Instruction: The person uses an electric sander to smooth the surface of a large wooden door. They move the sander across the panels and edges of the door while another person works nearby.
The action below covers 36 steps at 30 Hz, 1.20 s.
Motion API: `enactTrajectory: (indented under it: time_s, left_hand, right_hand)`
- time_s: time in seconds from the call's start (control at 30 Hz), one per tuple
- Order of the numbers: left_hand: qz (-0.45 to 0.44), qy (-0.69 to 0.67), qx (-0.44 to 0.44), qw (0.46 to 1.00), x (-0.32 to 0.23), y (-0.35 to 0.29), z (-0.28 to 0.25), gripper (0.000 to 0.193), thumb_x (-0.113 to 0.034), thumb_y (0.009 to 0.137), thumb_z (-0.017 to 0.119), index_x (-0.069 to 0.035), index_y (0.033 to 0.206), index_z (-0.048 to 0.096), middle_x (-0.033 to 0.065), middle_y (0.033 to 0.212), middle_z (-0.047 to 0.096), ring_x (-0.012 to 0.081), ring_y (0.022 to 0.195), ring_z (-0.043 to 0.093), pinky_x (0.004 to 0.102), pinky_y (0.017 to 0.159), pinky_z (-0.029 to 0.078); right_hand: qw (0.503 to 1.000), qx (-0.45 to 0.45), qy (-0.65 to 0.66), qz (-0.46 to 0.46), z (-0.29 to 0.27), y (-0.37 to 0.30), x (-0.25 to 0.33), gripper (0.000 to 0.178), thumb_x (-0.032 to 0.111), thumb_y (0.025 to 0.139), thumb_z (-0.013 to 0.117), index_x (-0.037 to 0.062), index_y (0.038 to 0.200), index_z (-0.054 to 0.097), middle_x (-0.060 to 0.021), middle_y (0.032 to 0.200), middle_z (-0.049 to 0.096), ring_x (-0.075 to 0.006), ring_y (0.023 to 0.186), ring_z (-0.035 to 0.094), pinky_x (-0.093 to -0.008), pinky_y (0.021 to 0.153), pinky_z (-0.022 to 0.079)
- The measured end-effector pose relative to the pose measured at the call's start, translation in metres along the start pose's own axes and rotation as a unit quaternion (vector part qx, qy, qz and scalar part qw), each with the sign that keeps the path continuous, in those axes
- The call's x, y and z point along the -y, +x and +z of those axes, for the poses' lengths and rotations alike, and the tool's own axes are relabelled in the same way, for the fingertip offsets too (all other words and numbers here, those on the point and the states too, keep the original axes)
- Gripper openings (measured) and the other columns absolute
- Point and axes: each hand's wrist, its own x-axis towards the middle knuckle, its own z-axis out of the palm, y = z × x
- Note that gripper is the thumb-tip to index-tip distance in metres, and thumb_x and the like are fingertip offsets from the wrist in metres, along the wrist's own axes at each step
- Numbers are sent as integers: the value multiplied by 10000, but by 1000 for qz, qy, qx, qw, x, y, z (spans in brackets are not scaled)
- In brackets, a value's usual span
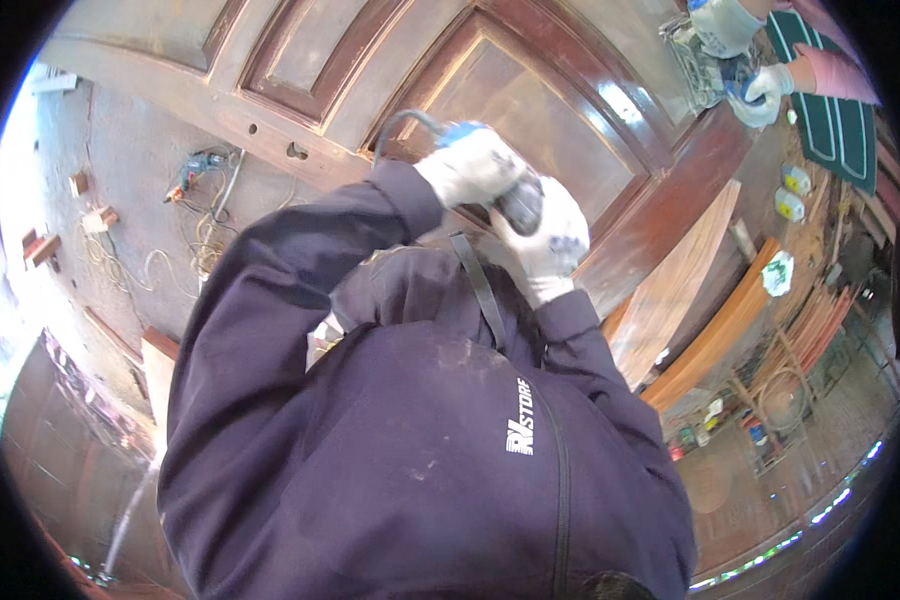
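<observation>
A brown panelled wooden door (530, 100) lies in front of me, its mouldings dark and its flat panels paler. Over its near edge, my left hand (470, 168), in a white work glove, is closed around a corded power tool (457, 132). Only a blue part and a curving dark cable show, so its exact kind is hidden. Close against it, my right hand (548, 235), also gloved in white, is closed on the tool's dark rounded end (520, 206). The tool's underside is out of sight.
At the upper right, another person's gloved hands (767, 85) are beside a crumpled grey bundle (695, 65). Wooden boards (680, 270) lie at the right, near two small bottles (790, 205). A teal drill (198, 168) and loose cords lie on the floor at the left.
</observation>
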Motion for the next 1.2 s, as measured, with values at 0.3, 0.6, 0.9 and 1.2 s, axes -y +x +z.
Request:
enactTrajectory:
  time_s: [0.3, 0.6, 0.9, 1.2]
  left_hand:
    - [-113, 128, -15, 985, 100, -51, -74, 454, -287, 741, 769, -204, 1180, 689, 82, 932, 743, 281, 876, 726, 406, 778, 569]
    - [-31, 70, 2, 997, -26, 15, 0, 143, -226, 846, 605, -177, 946, 694, 108, 834, 731, 272, 816, 738, 399, 717, 562]
    - [-91, 55, 155, 982, -87, 53, 10, 201, -205, 885, 583, -145, 1023, 716, 126, 974, 749, 308, 886, 742, 427, 752, 583]
    - [-105, 136, 166, 971, -44, 28, -54, 369, -378, 795, 721, -111, 1049, 695, 146, 888, 725, 336, 859, 715, 457, 747, 555]
  right_hand:
    - [996, -13, 8, -86, 53, 90, 60, 667, 601, 702, 773, 121, 1149, 654, -70, 1083, 683, -250, 944, 667, -396, 797, 521]
    - [999, -28, 18, -16, -15, -5, -38, 675, 521, 650, 848, 116, 1160, 669, -93, 1123, 695, -278, 1022, 669, -419, 874, 538]
    - [1000, -10, 13, 6, -49, -42, -75, 649, 508, 665, 845, 96, 1140, 688, -101, 1147, 708, -288, 1064, 671, -420, 902, 533]
    - [995, -78, 62, -24, 4, -8, -44, 638, 519, 713, 752, 86, 1160, 613, -103, 1092, 623, -276, 1010, 610, -425, 852, 469]
